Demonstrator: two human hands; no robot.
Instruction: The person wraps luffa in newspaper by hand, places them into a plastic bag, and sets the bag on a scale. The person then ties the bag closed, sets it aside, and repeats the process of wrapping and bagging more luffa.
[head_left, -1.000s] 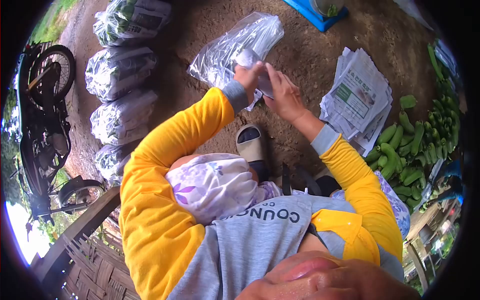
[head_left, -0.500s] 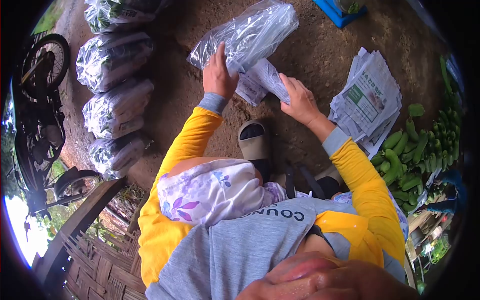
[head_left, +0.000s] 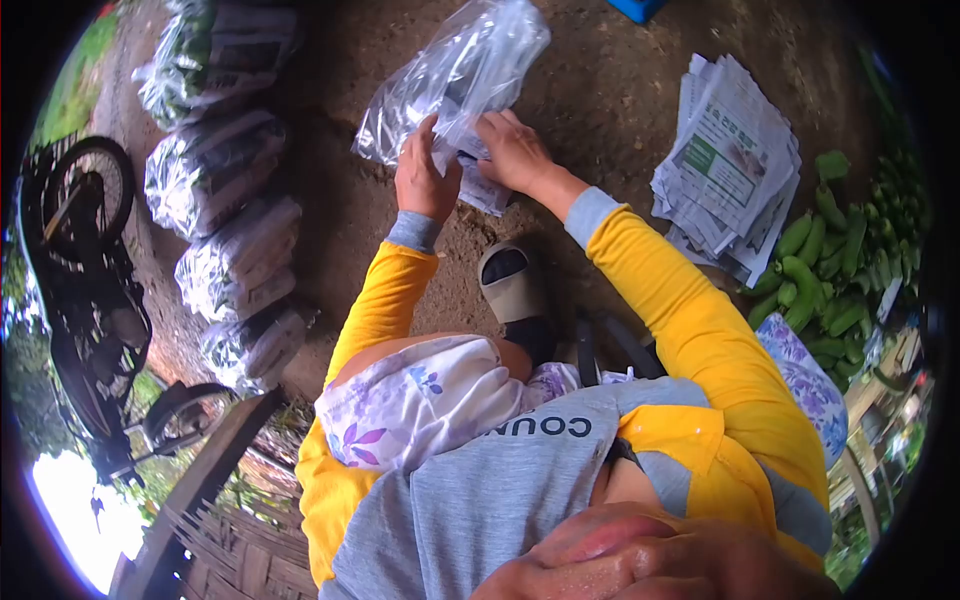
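A clear plastic bag (head_left: 470, 65) lies on the dirt ground ahead of me, its mouth towards my body. My left hand (head_left: 427, 180) grips the near left edge of the bag, fingers pointing forward. At the mouth's right side, my right hand (head_left: 515, 152) curls over a newspaper-wrapped bundle, its fingertips partly hidden by the plastic. Between the hands, part of a newspaper wrapping (head_left: 484, 190) shows at the opening. What the paper wraps is hidden.
Several filled plastic bags (head_left: 215, 175) stand in a row on the left, beside a motorcycle (head_left: 90, 290). To the right lie a stack of newspaper sheets (head_left: 728, 150) and a heap of green fruit (head_left: 815, 270). A blue object (head_left: 637, 8) shows at the top edge.
My right hand has moved left with the newspaper-wrapped bundle to the bag's mouth. The bundle is now mostly hidden by hand and plastic. My left hand stays at the bag's edge.
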